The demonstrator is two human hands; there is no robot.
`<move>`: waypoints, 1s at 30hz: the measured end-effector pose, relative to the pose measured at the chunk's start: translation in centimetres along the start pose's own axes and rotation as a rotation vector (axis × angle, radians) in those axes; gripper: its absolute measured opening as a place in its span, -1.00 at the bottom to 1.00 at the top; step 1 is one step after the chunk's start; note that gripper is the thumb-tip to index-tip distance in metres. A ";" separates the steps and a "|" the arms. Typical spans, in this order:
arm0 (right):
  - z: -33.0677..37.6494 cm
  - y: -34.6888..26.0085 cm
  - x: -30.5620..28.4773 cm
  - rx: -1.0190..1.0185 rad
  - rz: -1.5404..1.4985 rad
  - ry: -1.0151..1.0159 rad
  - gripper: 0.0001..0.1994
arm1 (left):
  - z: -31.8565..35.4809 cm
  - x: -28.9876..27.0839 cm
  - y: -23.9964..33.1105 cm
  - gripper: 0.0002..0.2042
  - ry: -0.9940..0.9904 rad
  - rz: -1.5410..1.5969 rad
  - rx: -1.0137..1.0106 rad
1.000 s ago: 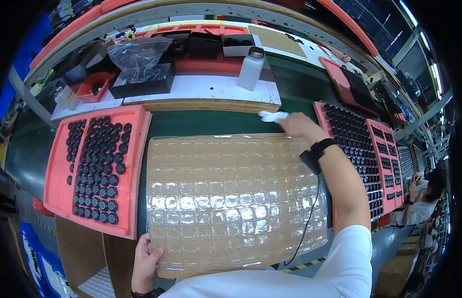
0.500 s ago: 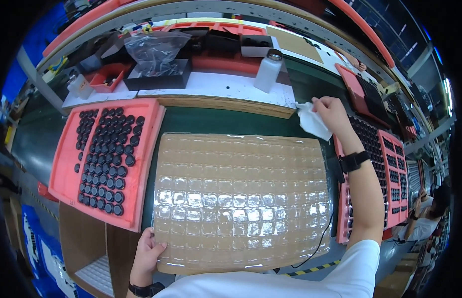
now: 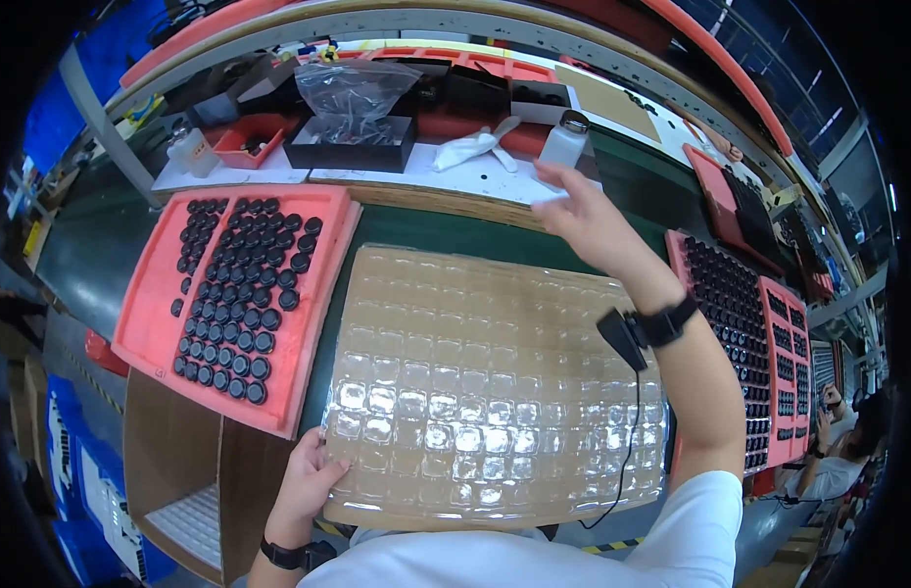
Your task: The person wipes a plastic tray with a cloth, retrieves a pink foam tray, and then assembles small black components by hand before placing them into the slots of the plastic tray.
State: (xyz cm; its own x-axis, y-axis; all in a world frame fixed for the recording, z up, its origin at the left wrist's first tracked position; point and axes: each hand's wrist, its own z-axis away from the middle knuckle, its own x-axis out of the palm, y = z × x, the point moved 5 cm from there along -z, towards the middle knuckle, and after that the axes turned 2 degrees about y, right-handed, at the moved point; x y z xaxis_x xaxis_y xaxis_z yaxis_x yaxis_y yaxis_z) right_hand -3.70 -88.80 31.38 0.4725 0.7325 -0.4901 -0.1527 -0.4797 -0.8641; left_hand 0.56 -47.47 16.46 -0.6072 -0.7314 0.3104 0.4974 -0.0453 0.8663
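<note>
The clear plastic tray [image 3: 504, 392], in which many square pockets are formed, is placed in the middle of the view. Beyond its far edge, the white shelf [image 3: 455, 183] is seen. At the left, the pink foam tray [image 3: 152, 294] is partly filled with black round pieces [image 3: 229, 294]. Near the shelf, the right hand [image 3: 588, 220] is held, loosely spread; nothing is seen gripped, though contact with the white bottle [image 3: 563, 145] cannot be told, as they overlap. The plastic tray's left edge is pinched by the left hand [image 3: 309, 480]. The white cloth [image 3: 465, 151] is no longer held; it is now laid on the shelf, so the right hand is freed.
</note>
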 end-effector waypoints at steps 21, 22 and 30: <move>34.2 8.8 0.2 0.335 0.910 0.227 -0.60 | -4.7 1.5 3.6 -0.40 0.291 -0.933 0.429; 33.8 9.4 0.1 0.301 0.926 0.265 -0.61 | -4.9 1.5 3.3 -0.40 0.289 -0.947 0.407; 32.7 11.4 0.2 0.180 0.951 0.366 -0.58 | -1.8 5.0 3.0 -0.42 0.109 -1.387 0.719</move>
State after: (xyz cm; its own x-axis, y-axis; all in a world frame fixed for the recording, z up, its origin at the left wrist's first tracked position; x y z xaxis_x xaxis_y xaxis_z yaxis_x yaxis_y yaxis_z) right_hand -33.75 -78.30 17.70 0.3189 -0.1177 -0.9404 -0.7144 -0.6819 -0.1569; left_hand 0.11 -52.47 19.96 -0.2615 -0.4409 -0.8586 -0.7988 -0.4005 0.4489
